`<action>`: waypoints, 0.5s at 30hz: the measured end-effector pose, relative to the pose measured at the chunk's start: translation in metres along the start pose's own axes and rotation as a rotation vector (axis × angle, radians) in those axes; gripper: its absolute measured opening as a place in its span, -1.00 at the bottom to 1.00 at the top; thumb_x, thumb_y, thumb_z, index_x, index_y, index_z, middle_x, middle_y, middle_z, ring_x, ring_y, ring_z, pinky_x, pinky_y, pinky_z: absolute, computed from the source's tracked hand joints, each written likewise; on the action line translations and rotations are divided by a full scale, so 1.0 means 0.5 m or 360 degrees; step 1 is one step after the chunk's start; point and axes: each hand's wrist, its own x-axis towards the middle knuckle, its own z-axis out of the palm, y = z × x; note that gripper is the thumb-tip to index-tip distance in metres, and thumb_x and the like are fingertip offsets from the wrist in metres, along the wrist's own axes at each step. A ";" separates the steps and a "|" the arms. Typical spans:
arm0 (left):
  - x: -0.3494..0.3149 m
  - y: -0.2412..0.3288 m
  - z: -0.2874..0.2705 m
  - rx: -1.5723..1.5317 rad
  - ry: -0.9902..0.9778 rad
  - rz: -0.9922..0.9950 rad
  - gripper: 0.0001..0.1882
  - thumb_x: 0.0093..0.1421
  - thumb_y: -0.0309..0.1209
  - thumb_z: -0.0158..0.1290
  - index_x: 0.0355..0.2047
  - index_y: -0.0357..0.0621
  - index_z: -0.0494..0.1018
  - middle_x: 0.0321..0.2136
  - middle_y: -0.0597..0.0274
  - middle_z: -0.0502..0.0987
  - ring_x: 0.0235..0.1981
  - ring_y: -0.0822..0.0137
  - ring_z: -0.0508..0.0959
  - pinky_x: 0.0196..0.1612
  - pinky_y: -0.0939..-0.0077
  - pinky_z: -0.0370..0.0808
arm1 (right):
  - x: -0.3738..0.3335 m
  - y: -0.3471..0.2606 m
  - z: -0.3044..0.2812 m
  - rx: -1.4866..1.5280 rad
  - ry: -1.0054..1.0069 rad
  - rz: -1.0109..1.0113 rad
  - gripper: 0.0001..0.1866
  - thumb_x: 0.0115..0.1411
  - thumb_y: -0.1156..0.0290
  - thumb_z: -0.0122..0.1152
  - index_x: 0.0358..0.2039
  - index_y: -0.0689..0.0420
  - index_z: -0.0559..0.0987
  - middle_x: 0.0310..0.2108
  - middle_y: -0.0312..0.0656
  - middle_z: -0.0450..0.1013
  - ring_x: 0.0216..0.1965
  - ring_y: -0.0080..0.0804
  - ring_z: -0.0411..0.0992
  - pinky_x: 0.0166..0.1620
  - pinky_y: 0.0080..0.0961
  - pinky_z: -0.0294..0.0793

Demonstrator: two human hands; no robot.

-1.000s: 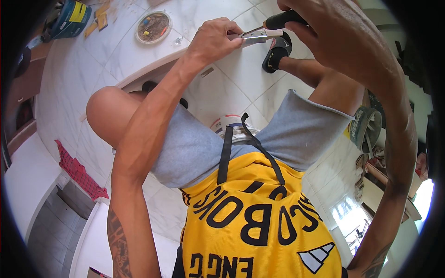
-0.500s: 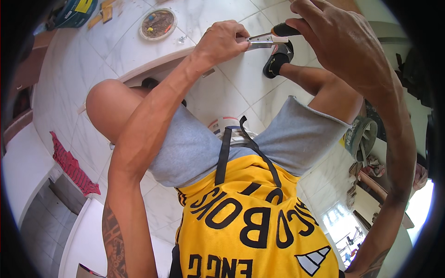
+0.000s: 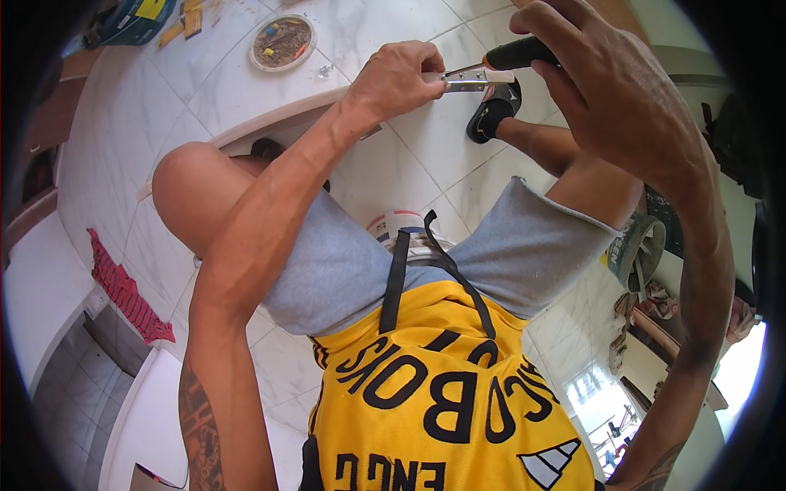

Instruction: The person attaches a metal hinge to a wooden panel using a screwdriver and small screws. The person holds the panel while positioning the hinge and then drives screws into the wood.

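My right hand (image 3: 598, 90) grips a screwdriver (image 3: 517, 54) with a black and orange handle, fingers loosely around its rear end. Its thin shaft points left, the tip meeting the fingertips of my left hand (image 3: 399, 78). That hand is closed in a pinch; whatever small thing sits between thumb and finger is hidden. Just beside the pinch, a shiny metal fitting (image 3: 468, 80) with small holes lies along the pale edge of a curved board (image 3: 282, 112). The board runs leftward under my left forearm, past my knee.
A round tub lid of screws and small bits (image 3: 282, 42) rests on the tiled floor beyond the board. A white bucket (image 3: 399, 222) stands between my legs. At the left lies a red striped cloth (image 3: 127, 286); at the right, a dirty bucket (image 3: 637, 250).
The screwdriver and my right hand have shifted slightly, with the fingers more spread around the handle. My left hand keeps its pinch, a touch lower and to the right.
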 end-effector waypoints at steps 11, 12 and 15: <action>-0.001 -0.002 0.003 -0.0038 0.0018 -0.0006 -0.73 0.12 -0.28 0.26 -0.24 -0.19 0.66 -0.42 0.13 0.69 -0.40 0.33 0.68 -0.23 0.43 0.60 | 0.026 0.016 0.004 -0.0056 -0.0233 -0.0057 -0.53 0.32 0.13 0.32 -0.02 0.30 0.54 -0.15 -0.04 0.49 -0.43 -0.39 0.50 -0.39 -0.50 0.55; -0.004 -0.004 0.001 -0.0023 0.0019 -0.0007 -0.73 0.12 -0.28 0.26 -0.24 -0.19 0.66 -0.42 0.13 0.68 -0.40 0.32 0.68 -0.23 0.43 0.60 | 0.020 0.011 0.007 -0.0051 -0.0129 -0.0030 -0.55 0.34 0.13 0.30 -0.02 0.30 0.53 -0.20 -0.06 0.51 -0.45 -0.41 0.49 -0.40 -0.51 0.54; -0.006 -0.005 0.000 0.0002 0.0033 -0.0001 -0.73 0.11 -0.28 0.26 -0.25 -0.19 0.66 -0.41 0.13 0.68 -0.40 0.32 0.67 -0.23 0.43 0.60 | 0.010 0.013 -0.002 0.0109 0.0200 -0.0227 -0.58 0.36 0.18 0.25 -0.02 0.31 0.51 -0.28 -0.08 0.52 -0.50 -0.42 0.46 -0.41 -0.50 0.51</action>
